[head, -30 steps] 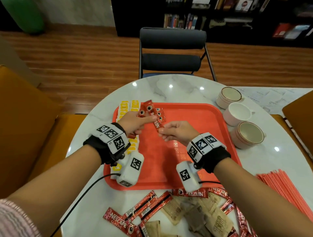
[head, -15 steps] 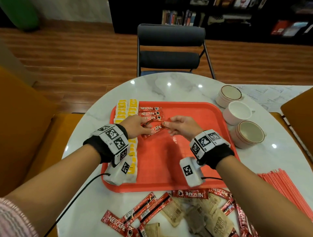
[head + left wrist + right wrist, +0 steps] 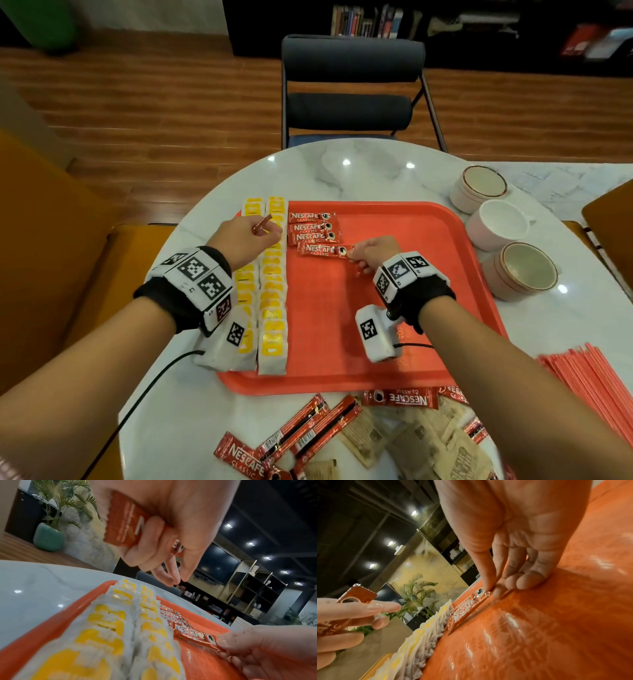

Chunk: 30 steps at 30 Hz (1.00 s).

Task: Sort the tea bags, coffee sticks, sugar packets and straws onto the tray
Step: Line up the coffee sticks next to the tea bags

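Note:
On the red tray two columns of yellow-and-white tea bags run down the left side. Beside them three red coffee sticks lie in a row. My right hand pinches the right end of a fourth coffee stick that lies flat on the tray just below that row. My left hand hovers over the tea bags, its fingers curled round another red coffee stick whose end pokes up.
Loose coffee sticks and brown sugar packets lie on the white table in front of the tray. Red straws are stacked at the right. Three cups stand right of the tray. A dark chair faces the table.
My right hand has laid a coffee stick flat below the row and still pinches its end. My left hand has pulled back left over the tea bags with another stick.

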Motion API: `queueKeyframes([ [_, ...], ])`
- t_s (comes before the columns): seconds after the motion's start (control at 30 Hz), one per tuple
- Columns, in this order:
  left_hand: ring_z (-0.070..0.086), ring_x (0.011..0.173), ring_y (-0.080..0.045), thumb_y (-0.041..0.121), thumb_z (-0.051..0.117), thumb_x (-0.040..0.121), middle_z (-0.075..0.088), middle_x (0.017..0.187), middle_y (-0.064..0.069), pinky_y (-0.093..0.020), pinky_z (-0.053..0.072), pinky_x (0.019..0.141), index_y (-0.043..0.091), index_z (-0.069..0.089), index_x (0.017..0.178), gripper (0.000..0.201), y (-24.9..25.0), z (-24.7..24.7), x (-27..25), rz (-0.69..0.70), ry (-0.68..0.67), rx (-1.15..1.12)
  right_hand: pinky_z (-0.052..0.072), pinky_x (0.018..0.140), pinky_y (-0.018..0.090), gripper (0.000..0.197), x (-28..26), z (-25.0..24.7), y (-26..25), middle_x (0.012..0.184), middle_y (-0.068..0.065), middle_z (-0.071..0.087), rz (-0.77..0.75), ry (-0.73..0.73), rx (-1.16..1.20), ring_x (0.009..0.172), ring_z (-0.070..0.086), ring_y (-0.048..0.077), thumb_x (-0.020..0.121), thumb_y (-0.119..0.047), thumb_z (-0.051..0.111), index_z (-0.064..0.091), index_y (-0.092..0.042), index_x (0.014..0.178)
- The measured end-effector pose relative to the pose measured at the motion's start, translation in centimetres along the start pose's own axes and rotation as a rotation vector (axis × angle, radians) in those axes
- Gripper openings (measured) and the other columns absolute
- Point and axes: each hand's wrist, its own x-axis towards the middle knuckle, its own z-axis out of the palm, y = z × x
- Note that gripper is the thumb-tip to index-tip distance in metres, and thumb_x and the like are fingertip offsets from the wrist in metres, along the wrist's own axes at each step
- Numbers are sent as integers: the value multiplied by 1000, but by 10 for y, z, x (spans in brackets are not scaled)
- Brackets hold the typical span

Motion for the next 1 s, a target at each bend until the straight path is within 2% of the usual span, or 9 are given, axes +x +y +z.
queueKeyframes([
  [0.13,53,89,-13,24,56,91,61,99,-2,-14,36,60,23,63,95,9,-3,-3,2,-6,-6,-28,34,30,14,7,2,5,-9,55,2,57,-2,16,-82,28,45,2,81,-10,69,66,-4,83],
  [0.2,52,87,-13,23,55,91,61,98,-2,-10,34,59,23,62,95,8,-4,-3,3,-7,-8,-37,35,33,14,15,2,6,-12,50,-2,57,-9,3,-135,39,48,5,81,-12,68,66,-3,93],
  [0.27,52,86,-13,22,55,91,61,97,-3,-10,34,58,21,64,97,11,-4,-3,4,-10,-11,-45,38,39,13,20,1,6,-15,60,-1,55,-23,-17,-147,50,47,7,83,-9,66,64,-4,102],
  [0.43,52,86,-13,22,55,91,60,96,-3,-9,34,59,20,64,100,13,-4,-2,4,-11,-22,-61,39,38,9,26,3,3,-18,65,-4,53,-48,-28,-152,54,46,5,82,-6,66,65,-4,108],
  [0.57,52,85,-13,22,56,91,60,95,-4,-10,34,59,23,63,96,9,-2,-1,3,-19,-19,-69,40,41,9,23,3,2,-16,64,-3,54,-74,-21,-138,53,47,4,81,-4,67,65,-3,103],
  [0.67,52,87,-14,22,57,90,59,95,-4,-14,36,61,19,65,101,14,-1,0,3,-19,-19,-65,41,49,15,8,3,4,-15,64,-2,55,-68,-9,-137,53,48,6,80,-7,68,62,-12,84],
  [0.77,51,87,-14,22,56,90,56,85,0,-21,34,73,18,65,104,16,0,1,3,-28,-17,-67,43,53,20,21,7,7,-12,64,0,57,-72,31,-126,53,50,9,80,-10,69,51,-16,69],
  [0.87,50,86,-14,22,56,91,51,76,6,-21,33,76,19,65,104,16,0,2,4,-32,-16,-73,42,55,22,22,10,11,-13,64,2,55,-59,65,-131,55,48,11,84,-11,64,49,-15,68],
  [1.0,51,89,-15,23,56,91,59,91,-2,-22,33,77,18,65,105,18,-1,3,3,-27,-27,-60,39,54,21,9,8,15,-16,69,2,55,-69,58,-203,56,45,10,86,-12,60,59,-14,77],
])
